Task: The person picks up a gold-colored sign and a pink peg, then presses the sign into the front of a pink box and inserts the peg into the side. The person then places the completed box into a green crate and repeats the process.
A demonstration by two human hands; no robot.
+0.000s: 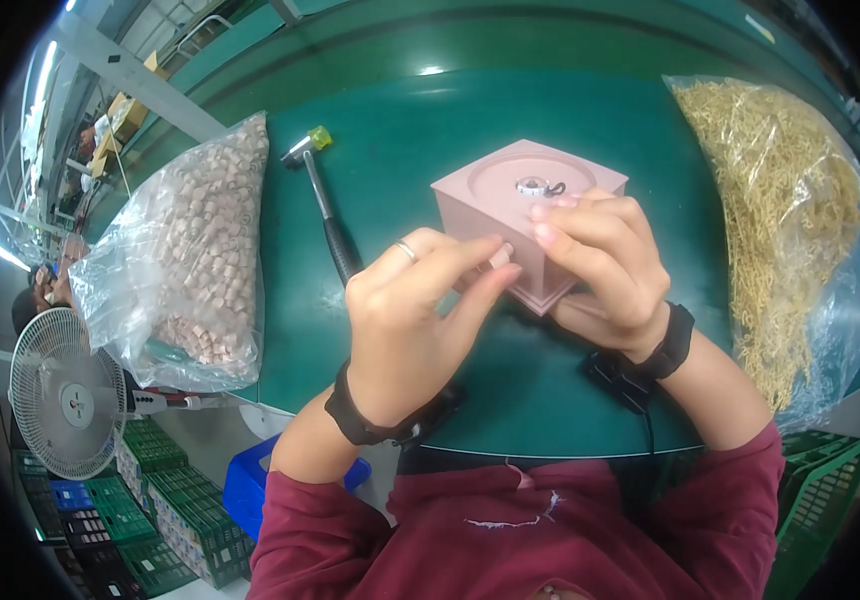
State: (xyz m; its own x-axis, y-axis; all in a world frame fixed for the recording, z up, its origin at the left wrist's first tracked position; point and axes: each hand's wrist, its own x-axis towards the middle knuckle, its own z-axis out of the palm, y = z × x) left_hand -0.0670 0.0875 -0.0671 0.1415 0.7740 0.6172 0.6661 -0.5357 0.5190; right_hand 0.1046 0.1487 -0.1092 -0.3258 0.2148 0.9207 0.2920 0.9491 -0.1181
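Note:
A pale pink box (472,222) sits in front of me on the green table, one corner turned toward me. Its top has a round recess with a small silvery metal piece (532,186) and a dark loop beside it. My right hand (618,268) grips the box at its right side, fingers over the top edge and thumb low on the near side. Between thumb and index finger of my left hand (400,315) is a small pale pink wooden plug (500,257), held against the box's left side face. Whether it sits in a hole there cannot be seen.
A clear bag of small pink wooden pieces (205,235) lies at left, beside a hammer (328,215) with a yellow-green tip. On the right lies a bag of yellowish strands (775,220). A fan (68,393), green crates (185,510) and a blue bin (245,490) stand left below the table.

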